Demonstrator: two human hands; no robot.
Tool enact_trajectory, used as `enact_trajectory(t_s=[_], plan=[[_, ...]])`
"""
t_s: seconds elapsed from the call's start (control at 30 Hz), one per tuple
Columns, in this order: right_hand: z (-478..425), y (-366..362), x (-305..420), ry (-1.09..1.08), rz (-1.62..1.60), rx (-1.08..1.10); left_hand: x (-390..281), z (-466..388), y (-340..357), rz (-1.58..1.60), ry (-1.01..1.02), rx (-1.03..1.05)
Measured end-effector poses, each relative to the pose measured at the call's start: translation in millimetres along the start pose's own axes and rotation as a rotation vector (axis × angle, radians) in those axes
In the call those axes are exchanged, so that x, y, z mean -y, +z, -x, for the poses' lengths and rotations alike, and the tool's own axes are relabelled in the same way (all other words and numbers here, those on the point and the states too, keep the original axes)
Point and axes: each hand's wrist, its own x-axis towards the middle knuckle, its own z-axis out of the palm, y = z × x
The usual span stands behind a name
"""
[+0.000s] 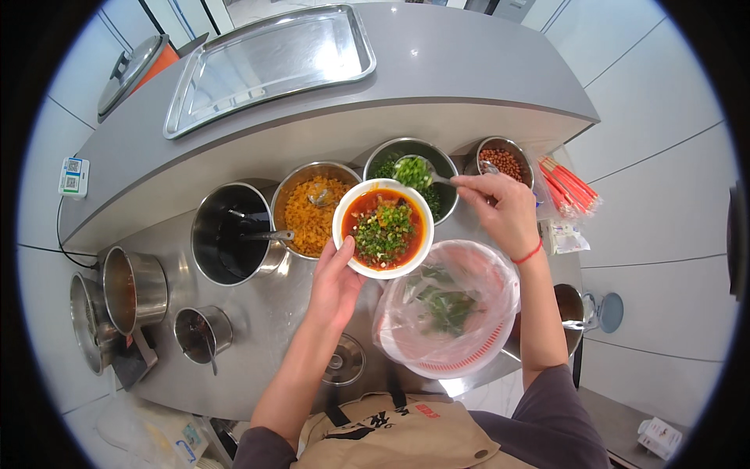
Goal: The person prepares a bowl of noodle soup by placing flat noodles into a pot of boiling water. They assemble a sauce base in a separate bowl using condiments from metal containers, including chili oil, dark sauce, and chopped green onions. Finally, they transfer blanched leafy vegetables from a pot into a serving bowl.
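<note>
My left hand holds a white bowl by its lower left rim. Red broth with chopped green onion and yellow bits on top fills the bowl. In my right hand is the handle of a metal spoon, heaped with chopped green onion. The spoon is just above the bowl's far rim, over a steel pot of chopped greens. Left of the bowl stands a steel pot of chopped orange-yellow food with a spoon in it. A steel pot of peanuts lies beyond my right hand.
A pot of dark liquid with a ladle, and smaller steel pots, stand to the left. A plastic-lined basket of leafy greens is near my right forearm. Red-wrapped chopsticks lie at right. A steel tray rests on the raised ledge.
</note>
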Motion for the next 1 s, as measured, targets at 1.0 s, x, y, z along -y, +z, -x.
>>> enact_trajectory(t_s=[1.0], plan=[[-7.3, 58.2, -183.6, 0.318, 0.679, 0.092, 2.2, -7.5, 16.6, -0.096, -0.028, -0.003]])
